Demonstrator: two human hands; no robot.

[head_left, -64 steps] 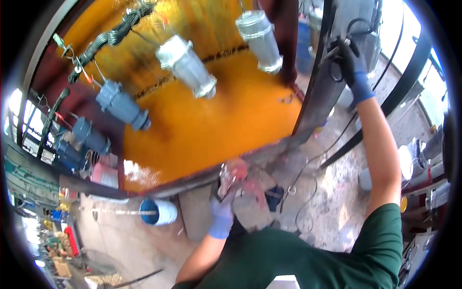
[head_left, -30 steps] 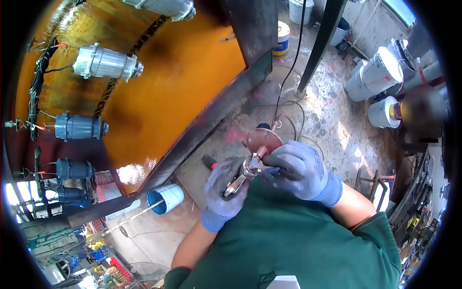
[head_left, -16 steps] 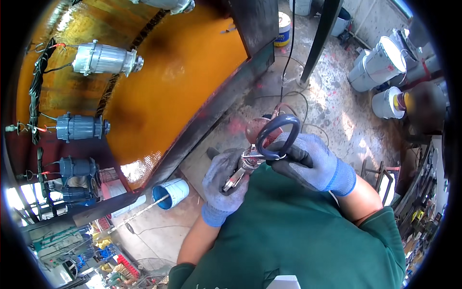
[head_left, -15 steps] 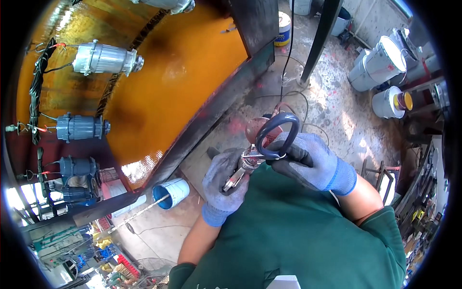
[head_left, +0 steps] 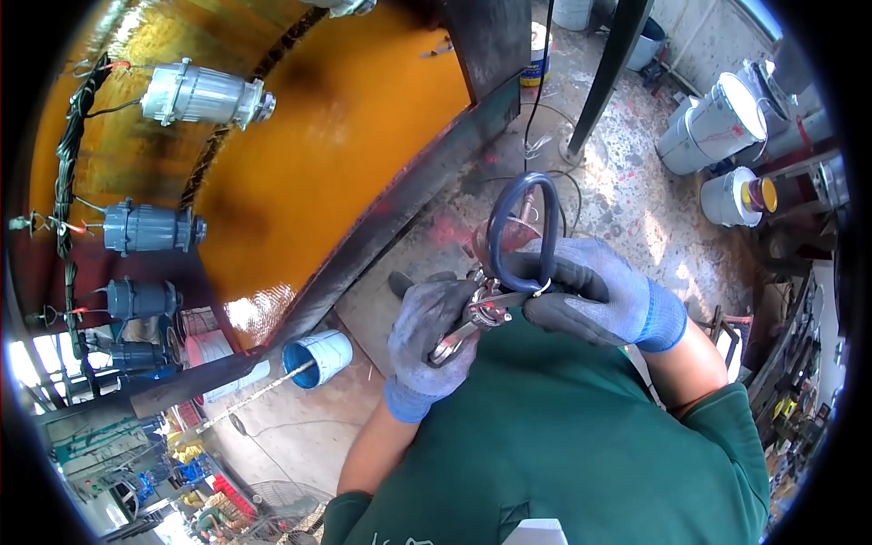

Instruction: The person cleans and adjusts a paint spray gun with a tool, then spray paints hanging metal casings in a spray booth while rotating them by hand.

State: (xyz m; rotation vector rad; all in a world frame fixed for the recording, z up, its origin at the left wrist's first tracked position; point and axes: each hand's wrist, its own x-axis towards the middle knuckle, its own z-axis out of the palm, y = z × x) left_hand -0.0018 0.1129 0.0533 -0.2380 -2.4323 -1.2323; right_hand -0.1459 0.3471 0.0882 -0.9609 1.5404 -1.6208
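Observation:
Close in front of my chest, both hands wear grey-blue work gloves with dark palms. My left hand (head_left: 427, 338) is wrapped round a metal spray gun (head_left: 484, 313), whose body and lever show between the fingers. A thick, glossy dark blue loop (head_left: 500, 227) rises above my right hand (head_left: 599, 295), which pinches its lower end, where a pale tie shows. The loop's lower end meets the gun's body; how they join is hidden by the glove. Behind the loop is a red-stained, rounded cup (head_left: 513, 234), partly covered.
On the left stands a large orange-coated metal structure (head_left: 345, 136) with a dark edge and several motors (head_left: 150, 227). A blue-lined bucket (head_left: 329, 356) holding a stick stands below it. Grey pails (head_left: 718, 127) stand at right. A thin hose (head_left: 581, 195) crosses the stained floor.
The blue loop has turned more upright and looks narrower. My right hand has shifted slightly right and down, and the spray gun has tilted in my left hand.

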